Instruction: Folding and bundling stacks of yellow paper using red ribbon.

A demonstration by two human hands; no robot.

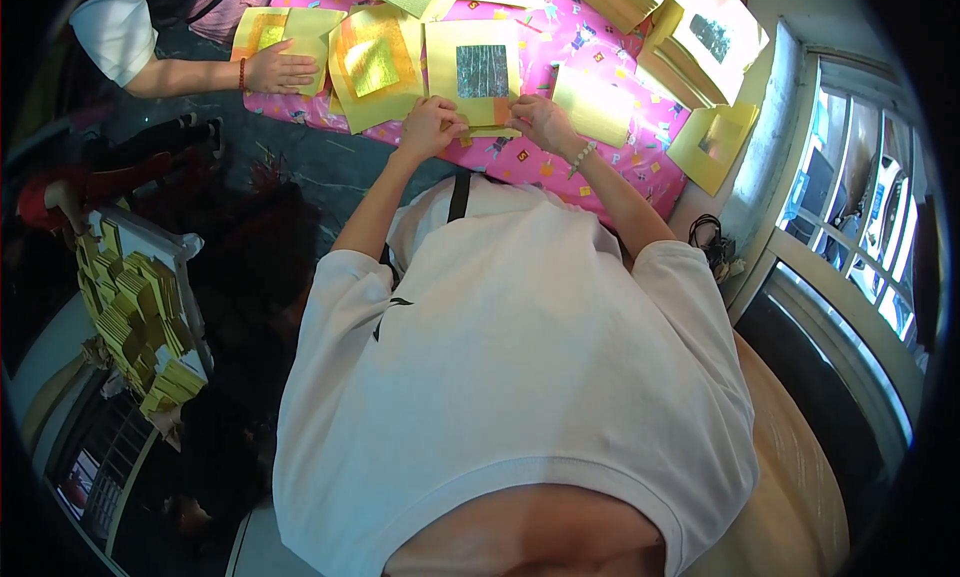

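Note:
In front of me is a pale yellow joss paper sheet (440, 62) with a dark silver foil square in its middle and an orange patch at its lower right. My left hand (430, 129) is closed on the sheet's near left corner, fingers curled. At the near right corner, my right hand (547, 124), wearing a bead bracelet, pinches the edge beside the orange patch. More yellow paper shows under the near edge. Just left lies a sheet with a gold foil square (372, 59), orange around it. Right of my right hand is a plain yellow stack (594, 105).
A pink patterned cloth (655, 142) covers the table. At far left, another person's hand (280, 69) rests on a yellow sheet. Stacks (715, 37) stand at the far right, near a barred window (860, 192). Folded yellow papers (140, 307) fill a table at lower left.

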